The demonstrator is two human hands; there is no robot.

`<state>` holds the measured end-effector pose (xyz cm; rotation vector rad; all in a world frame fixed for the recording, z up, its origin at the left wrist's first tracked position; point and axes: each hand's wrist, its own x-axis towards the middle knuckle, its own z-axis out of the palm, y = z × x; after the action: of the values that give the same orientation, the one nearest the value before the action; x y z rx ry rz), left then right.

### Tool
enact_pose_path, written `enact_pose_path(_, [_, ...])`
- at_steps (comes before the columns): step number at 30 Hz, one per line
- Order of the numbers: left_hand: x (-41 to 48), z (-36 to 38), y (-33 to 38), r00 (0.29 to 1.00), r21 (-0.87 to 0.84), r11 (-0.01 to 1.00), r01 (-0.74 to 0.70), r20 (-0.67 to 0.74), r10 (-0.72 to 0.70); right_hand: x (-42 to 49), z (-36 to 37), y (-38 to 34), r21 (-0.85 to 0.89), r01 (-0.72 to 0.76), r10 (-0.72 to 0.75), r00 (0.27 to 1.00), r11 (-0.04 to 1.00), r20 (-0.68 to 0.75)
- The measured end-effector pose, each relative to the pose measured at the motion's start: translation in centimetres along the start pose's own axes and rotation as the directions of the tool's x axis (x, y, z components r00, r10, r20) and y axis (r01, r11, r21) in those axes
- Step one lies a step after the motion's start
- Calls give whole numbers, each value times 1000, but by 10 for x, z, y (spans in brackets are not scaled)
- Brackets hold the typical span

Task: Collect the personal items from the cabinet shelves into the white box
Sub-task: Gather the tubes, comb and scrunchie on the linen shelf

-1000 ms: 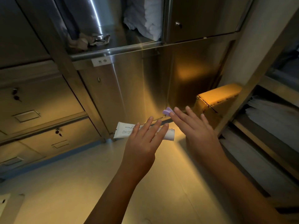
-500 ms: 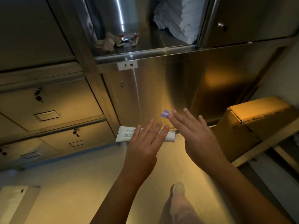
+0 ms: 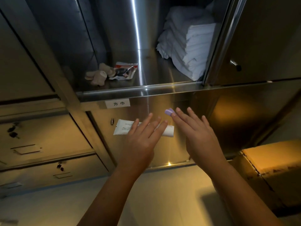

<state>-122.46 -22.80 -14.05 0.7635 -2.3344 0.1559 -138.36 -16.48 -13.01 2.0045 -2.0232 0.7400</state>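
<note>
My left hand holds a white tube in front of the steel cabinet door; its fingers lie straight across the tube and the thumb is hidden beneath. My right hand, just to the right, pinches a small purple cap at its fingertips. On the open shelf above lie a small beige plush toy and a crumpled red-and-white packet. Only a pale sliver of the white box shows at the bottom left corner.
Folded white towels fill the shelf's right side. A paper label sits under the shelf edge. Locked drawers stand to the left, and a cardboard box sits on the floor at the right.
Both hands have risen in front of the cabinet door, still holding the tube and the cap. The view has tilted up, so the open shelf shows fully and the white box has slid almost out of frame.
</note>
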Motion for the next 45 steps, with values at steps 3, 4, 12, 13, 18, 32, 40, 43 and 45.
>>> enact_pose_path(3, [26, 22, -12, 1000, 22, 999, 30, 2, -30, 25, 7, 25, -13, 35, -35, 999, 999, 7])
enact_pose_path(4, [33, 28, -15, 999, 24, 999, 36, 14, -36, 32, 9, 32, -14, 36, -36, 999, 999, 12])
enact_pose_path(12, [75, 68, -42, 999, -7, 1000, 9, 39, -9, 77, 38, 71, -10, 28, -28, 999, 1000, 22])
enact_pose_path(13, [79, 73, -46, 999, -16, 1000, 5, 35, -5, 82, 42, 75, -14, 23, -23, 999, 1000, 28])
enact_pose_path(18, [101, 99, -74, 999, -42, 999, -10, 47, 12, 113, 64, 89, -28, 9, -7, 999, 1000, 51])
enact_pose_path(32, [192, 148, -203, 964, -160, 963, -219, 120, 239, 250, 120, 93, -53, -49, 52, 997, 997, 63])
enact_pose_path(40, [229, 162, -265, 918, -207, 922, -329, 159, 363, 297, 150, 86, -124, -118, 130, 987, 985, 97])
enact_pose_path(43, [236, 167, -279, 897, -204, 913, -353, 204, 392, 307, 159, 83, -137, -120, 140, 979, 983, 146])
enact_pose_path(45, [238, 170, -285, 882, -181, 914, -363, 249, 399, 313, 163, 81, -165, -125, 155, 971, 978, 181])
